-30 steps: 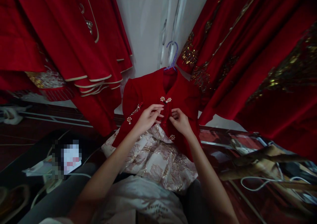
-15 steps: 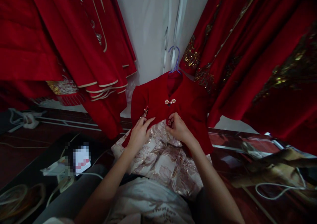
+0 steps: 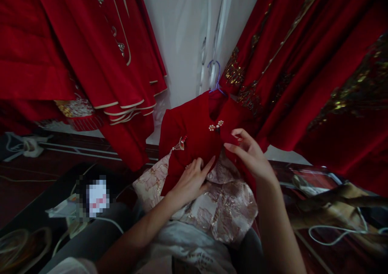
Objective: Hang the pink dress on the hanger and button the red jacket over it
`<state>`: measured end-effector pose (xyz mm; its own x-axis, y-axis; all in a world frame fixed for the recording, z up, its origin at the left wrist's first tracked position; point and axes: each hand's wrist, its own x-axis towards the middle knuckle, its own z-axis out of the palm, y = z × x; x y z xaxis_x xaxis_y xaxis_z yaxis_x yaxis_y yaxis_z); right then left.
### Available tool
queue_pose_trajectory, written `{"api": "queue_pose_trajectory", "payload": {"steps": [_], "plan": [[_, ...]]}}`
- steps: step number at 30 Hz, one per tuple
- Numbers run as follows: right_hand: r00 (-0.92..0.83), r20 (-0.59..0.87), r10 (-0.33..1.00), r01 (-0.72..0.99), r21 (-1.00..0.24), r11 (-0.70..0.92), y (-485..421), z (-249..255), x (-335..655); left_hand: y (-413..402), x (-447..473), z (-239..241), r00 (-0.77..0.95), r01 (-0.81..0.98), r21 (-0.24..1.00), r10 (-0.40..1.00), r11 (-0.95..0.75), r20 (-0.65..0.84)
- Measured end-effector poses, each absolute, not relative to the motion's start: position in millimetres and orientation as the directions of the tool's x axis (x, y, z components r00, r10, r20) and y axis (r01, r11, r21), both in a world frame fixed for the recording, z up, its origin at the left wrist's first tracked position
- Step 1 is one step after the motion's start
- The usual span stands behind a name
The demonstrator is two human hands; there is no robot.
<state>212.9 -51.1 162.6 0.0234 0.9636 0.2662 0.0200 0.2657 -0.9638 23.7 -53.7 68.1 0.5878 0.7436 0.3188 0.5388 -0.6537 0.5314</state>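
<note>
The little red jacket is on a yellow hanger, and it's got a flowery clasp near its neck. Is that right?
Not quite: the hanger is bluish purple, not yellow, as the head view shows. The red jacket is on it, with a flowery clasp near its neck.

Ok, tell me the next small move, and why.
I'd perhaps use the right hand to draw the front edges of the jacket together: below the clasp they part, with pale cloth showing between. The left hand lies on one side of the front; the right hand's grip is unclear.
</note>
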Motion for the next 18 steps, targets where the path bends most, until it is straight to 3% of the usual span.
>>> {"api": "queue_pose_trajectory", "payload": {"steps": [3,6,9,12,18], "plan": [[-0.077,0.324,0.943,0.038,-0.944,0.328,-45,151,194,-52,14,70,0.598,0.389,0.681,0.732,-0.621,0.326],[-0.152,0.339,0.928,-0.018,-0.94,0.34,-38,141,185,-39,-7,86,0.496,0.26,0.82,0.799,-0.509,0.339],[-0.194,0.326,0.925,-0.043,-0.945,0.323,-35,138,184,-15,-26,89,0.241,0.297,0.817,0.867,-0.494,0.437],[-0.231,0.313,0.921,-0.057,-0.95,0.308,-36,139,185,18,-33,72,-0.018,0.363,0.785,0.839,-0.502,0.545],[-0.268,0.339,0.902,0.011,-0.935,0.355,-28,129,186,83,-21,31,-0.131,0.142,0.904,0.898,-0.403,0.421]]}}
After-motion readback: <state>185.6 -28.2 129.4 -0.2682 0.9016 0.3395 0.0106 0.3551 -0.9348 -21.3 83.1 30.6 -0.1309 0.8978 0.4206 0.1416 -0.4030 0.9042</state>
